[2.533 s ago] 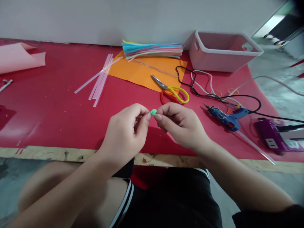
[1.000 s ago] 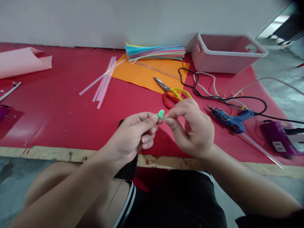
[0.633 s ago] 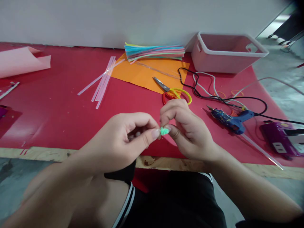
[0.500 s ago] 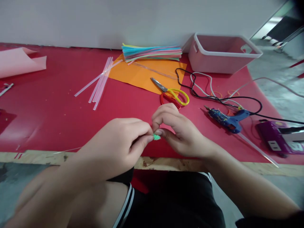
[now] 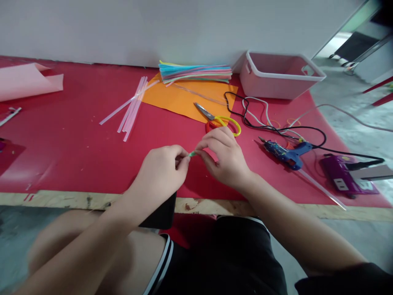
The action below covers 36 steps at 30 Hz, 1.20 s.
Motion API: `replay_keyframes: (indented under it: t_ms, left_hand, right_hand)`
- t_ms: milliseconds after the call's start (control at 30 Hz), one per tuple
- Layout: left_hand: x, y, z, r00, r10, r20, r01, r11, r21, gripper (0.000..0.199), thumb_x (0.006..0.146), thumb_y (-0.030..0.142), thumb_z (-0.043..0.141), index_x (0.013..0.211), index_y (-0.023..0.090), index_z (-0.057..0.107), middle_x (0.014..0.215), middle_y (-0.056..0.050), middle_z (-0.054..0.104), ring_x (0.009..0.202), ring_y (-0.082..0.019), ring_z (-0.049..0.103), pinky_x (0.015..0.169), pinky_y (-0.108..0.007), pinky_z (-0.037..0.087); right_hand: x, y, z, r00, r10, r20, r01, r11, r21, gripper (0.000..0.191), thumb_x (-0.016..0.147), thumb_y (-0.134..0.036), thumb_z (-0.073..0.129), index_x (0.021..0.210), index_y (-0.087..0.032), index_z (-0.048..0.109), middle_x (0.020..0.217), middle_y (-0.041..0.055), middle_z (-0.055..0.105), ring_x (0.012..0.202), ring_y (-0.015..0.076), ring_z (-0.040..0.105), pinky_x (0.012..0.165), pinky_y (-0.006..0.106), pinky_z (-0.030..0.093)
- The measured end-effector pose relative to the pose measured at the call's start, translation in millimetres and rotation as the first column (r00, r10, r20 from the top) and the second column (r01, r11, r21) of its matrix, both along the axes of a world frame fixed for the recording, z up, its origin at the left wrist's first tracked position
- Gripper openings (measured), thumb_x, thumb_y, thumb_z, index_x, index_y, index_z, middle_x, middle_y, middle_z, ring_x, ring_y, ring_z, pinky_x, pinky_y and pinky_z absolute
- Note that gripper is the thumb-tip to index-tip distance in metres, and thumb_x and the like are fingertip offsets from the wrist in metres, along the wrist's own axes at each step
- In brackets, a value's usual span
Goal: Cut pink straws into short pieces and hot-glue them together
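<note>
Left hand (image 5: 164, 170) + right hand (image 5: 225, 159) both pinching tiny green piece (image 5: 192, 154), mid-frame; could slip loose, too little surface to grip

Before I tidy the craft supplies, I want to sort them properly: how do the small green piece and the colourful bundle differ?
Size: the green piece is tiny; the colourful bundle is long and thick.
Colour: the green piece looks all green; the colourful bundle mixes blue, pink, yellow and green.
Pose: the green piece is pinched between left hand and right hand; the colourful bundle lies by the wall.
Shared: both show green.
</note>
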<state>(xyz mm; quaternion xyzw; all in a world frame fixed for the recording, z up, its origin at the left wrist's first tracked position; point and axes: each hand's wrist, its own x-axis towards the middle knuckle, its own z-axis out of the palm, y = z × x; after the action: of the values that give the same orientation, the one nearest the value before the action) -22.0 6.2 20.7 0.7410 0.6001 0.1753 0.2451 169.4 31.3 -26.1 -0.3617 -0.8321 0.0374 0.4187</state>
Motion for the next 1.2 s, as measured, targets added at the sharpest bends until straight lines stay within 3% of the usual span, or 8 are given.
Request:
replay_keyframes:
  t_ms: [167,267,367,500,733,933,1067,1200]
  left_hand:
    - [-3.0,4.7,1.9,0.941,0.085,0.326,-0.011,0.975,-0.224,0.015,0.089,0.032,0.067,0.083,0.019,0.072,0.075,-0.005,0.076,0.072,-0.021,0.073,0.066,-0.029,0.054]
    - [2.1,3.9,1.5,0.82,0.223,0.528,-0.007,0.925,-0.38,0.013,0.087,0.028,0.07,0.079,0.018,0.069,0.065,-0.002,0.07,0.06,-0.016,0.069,0.059,-0.025,0.056]
    - [8.9,1.4,0.6,0.665,0.314,0.678,0.026,0.897,-0.441,0.011,0.087,0.024,0.072,0.079,0.017,0.068,0.06,0.003,0.062,0.043,-0.006,0.049,0.041,-0.015,0.041]
    - [14.4,-0.8,0.9,0.434,0.428,0.793,0.09,0.855,-0.51,0.012,0.089,0.023,0.072,0.079,0.017,0.067,0.057,0.006,0.052,0.04,-0.002,0.035,0.035,-0.01,0.023]
    - [17.2,-4.3,10.7,0.216,0.56,0.799,0.251,0.759,-0.6,0.023,0.094,0.012,0.059,0.072,0.013,0.066,0.054,0.006,0.047,0.038,-0.001,0.027,0.032,-0.008,0.021]
    - [13.4,-6.3,12.7,0.183,0.582,0.793,0.45,0.668,-0.594,0.026,0.096,0.014,0.055,0.075,0.012,0.069,0.053,0.007,0.041,0.04,-0.002,0.019,0.032,-0.007,0.023]
    - [10.4,-5.7,14.4,0.193,0.61,0.769,0.581,0.56,-0.59,0.023,0.095,0.015,0.056,0.075,0.012,0.067,0.053,0.008,0.035,0.043,-0.004,0.016,0.033,-0.007,0.025]
    - [9.5,-7.9,15.5,0.212,0.628,0.749,0.688,0.449,-0.57,0.017,0.09,0.014,0.062,0.074,0.013,0.066,0.053,0.008,0.034,0.045,-0.005,0.016,0.035,-0.007,0.028]
  right_hand:
    - [-1.2,-2.9,0.8,0.996,-0.016,-0.083,0.025,0.993,0.112,0.009,0.093,-0.015,0.064,0.089,-0.022,0.068,0.087,0.005,0.067,0.084,0.0223,0.058,0.081,0.042,0.047]
    - [-0.5,-4.6,3.1,0.993,-0.009,-0.12,0.028,0.987,0.159,0.009,0.091,-0.014,0.067,0.09,-0.023,0.069,0.086,0.0038,0.067,0.08,0.0209,0.059,0.078,0.041,0.048]
    - [-0.5,-6.8,7.4,0.987,-0.011,-0.163,0.04,0.984,0.172,0.01,0.09,-0.014,0.068,0.089,-0.024,0.07,0.084,0.0033,0.068,0.077,0.0197,0.061,0.075,0.041,0.049]
    - [-0.4,-11.3,11.7,0.969,-0.041,-0.243,0.063,0.994,0.085,0.008,0.088,-0.016,0.071,0.089,-0.024,0.073,0.086,0.0041,0.068,0.079,0.0198,0.063,0.073,0.039,0.052]
    - [1.1,-11.7,15.7,0.881,0.044,-0.472,-0.155,0.967,-0.2,0.004,0.091,-0.019,0.071,0.09,-0.022,0.073,0.09,0.0041,0.068,0.088,0.0182,0.064,0.08,0.037,0.053]
    - [0.0,-9.2,16.6,0.735,0.068,-0.674,-0.408,0.839,-0.361,0.007,0.09,-0.025,0.075,0.085,-0.021,0.072,0.085,0.0012,0.067,0.082,0.014,0.064,0.078,0.031,0.056]
    - [2.7,-9.8,14.9,0.608,0.098,-0.788,-0.6,0.707,-0.374,0.002,0.09,-0.021,0.076,0.089,-0.021,0.074,0.088,0.0001,0.066,0.081,0.0111,0.064,0.076,0.026,0.056]
    - [9.7,-6.2,15.8,0.574,0.156,-0.804,-0.731,0.54,-0.417,0.01,0.09,-0.025,0.077,0.1,-0.022,0.078,0.099,0.0033,0.069,0.091,0.0132,0.066,0.082,0.028,0.059]
